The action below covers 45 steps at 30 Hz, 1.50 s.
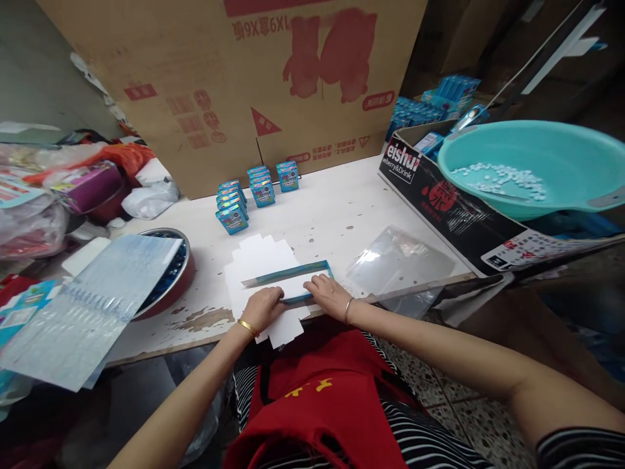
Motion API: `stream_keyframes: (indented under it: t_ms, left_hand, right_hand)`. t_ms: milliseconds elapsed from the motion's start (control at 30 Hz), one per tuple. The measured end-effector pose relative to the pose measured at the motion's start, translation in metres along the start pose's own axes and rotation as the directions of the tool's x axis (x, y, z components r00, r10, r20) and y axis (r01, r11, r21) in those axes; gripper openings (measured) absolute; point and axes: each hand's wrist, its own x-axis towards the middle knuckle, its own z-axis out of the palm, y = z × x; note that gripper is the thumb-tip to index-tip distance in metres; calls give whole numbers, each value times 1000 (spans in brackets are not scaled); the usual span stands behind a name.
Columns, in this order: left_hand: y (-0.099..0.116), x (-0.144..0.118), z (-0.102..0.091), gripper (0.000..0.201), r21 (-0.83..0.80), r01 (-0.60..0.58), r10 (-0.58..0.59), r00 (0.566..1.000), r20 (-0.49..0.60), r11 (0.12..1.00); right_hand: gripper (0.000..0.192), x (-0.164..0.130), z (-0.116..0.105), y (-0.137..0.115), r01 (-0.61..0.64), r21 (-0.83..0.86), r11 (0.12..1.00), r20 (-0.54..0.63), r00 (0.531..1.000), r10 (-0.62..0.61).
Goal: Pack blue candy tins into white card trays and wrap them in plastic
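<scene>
A partly folded cardboard box [295, 284], white inside with a blue raised far wall, lies near the table's front edge. My left hand [263, 307], wearing a gold bracelet, grips its near left part with curled fingers. At the near right part, my right hand [331, 296] is closed on the same box, fingers bent over the near wall. Under and around the box are flat white die-cut card blanks [258, 251], partly over the table edge. My fingertips are partly hidden by the hands.
Small blue packets [232, 216] stand in rows behind. A large carton [195, 65] rises at the back. To the left is a red bowl [181, 286] under printed sheets [97, 306]; to the right, clear plastic bags [398, 260] and a turquoise basin [527, 153] on a black box [430, 195].
</scene>
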Motion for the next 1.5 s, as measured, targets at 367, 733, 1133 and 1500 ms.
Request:
stream_keyframes:
  t_ms: [367, 733, 1133, 1500]
  left_hand:
    - [-2, 26, -29, 14, -70, 18, 4, 955, 295, 997]
    - [27, 30, -27, 7, -147, 53, -5, 951, 309, 988]
    - [28, 13, -21, 31, -20, -198, 194, 973, -125, 980]
    - [-5, -20, -1, 33, 146, -470, 473, 881, 15, 870]
  right_hand:
    - [31, 12, -17, 6, -62, 175, 983, 196, 980, 26]
    - [28, 17, -12, 40, 121, 258, 959, 65, 988, -142]
    - [56, -45, -4, 3, 163, 80, 983, -156, 976, -149]
    - [22, -46, 29, -6, 287, 254, 923, -317, 927, -201]
